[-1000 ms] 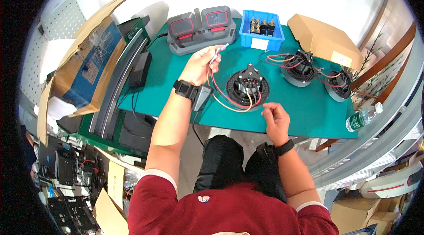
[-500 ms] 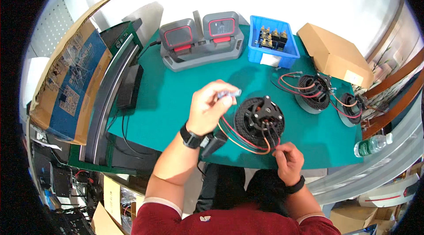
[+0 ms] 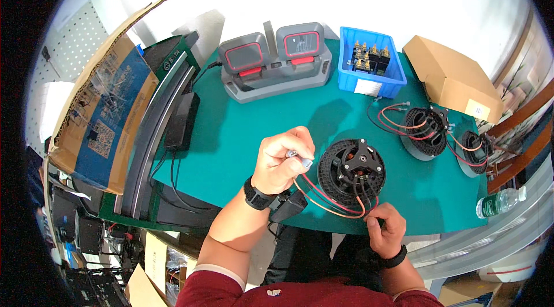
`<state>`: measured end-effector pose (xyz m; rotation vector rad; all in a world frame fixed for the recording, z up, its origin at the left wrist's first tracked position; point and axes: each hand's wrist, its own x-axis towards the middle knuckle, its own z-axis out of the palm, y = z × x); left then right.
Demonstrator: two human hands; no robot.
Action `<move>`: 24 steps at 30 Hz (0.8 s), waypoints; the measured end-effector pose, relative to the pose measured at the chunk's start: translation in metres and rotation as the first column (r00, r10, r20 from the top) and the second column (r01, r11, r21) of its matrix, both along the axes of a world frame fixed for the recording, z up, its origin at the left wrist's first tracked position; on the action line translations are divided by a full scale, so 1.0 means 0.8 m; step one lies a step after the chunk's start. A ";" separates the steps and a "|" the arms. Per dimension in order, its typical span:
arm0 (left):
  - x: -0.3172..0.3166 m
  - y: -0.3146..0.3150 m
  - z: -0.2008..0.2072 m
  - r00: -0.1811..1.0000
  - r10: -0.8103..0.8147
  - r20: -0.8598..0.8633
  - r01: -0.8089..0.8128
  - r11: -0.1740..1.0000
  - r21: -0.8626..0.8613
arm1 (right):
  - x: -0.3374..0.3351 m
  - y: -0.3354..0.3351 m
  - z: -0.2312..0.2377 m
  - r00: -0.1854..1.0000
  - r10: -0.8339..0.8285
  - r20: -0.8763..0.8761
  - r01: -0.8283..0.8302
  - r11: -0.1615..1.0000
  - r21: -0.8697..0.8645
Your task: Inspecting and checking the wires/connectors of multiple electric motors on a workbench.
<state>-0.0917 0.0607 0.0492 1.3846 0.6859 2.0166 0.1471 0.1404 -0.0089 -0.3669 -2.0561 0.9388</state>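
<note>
In front of me on the green table mat stands a round black motor-like unit (image 3: pixel 351 171) with a three-armed bracket on top. Red, orange and black wires (image 3: pixel 332 206) come out of its near side and loop toward me. My left hand (image 3: pixel 283 160), to the left of the unit, is closed on the wire ends, and a pale terminal connector (image 3: pixel 306 163) shows at its fingertips. At the near right of the unit, my right hand (image 3: pixel 385 229) pinches the wire loop between thumb and curled fingers; the exact grip is partly hidden.
Two similar wired units (image 3: pixel 426 137) stand at the right, near an open cardboard box (image 3: pixel 453 79). A blue bin (image 3: pixel 369 83) holds black parts with brass posts. Also around are a grey dual-bay charger-like device (image 3: pixel 277 85), a black power adapter (image 3: pixel 183 121), and a water bottle (image 3: pixel 501 202).
The view has shifted, so the whole scene sits slightly lower and farther right. My left fingers have turned the terminal connector downward. My right hand stays at the wire loop.
</note>
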 end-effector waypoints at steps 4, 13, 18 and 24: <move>0.002 0.000 0.003 0.999 0.022 0.023 -0.022 0.999 -0.027 | 0.001 -0.001 0.001 1.000 -0.001 0.004 0.001 1.000 -0.011; 0.000 0.003 -0.003 0.998 0.043 -0.042 -0.043 0.999 -0.001 | 0.002 -0.001 0.001 1.000 0.002 -0.004 -0.002 1.000 -0.023; -0.001 0.003 -0.006 0.986 0.110 -0.129 -0.110 0.994 0.006 | 0.002 -0.001 0.000 1.000 0.010 -0.001 -0.010 1.000 -0.016; -0.001 0.003 -0.004 0.986 0.130 -0.100 -0.135 0.990 -0.042 | 0.002 -0.002 0.002 1.000 0.005 0.002 -0.005 1.000 -0.008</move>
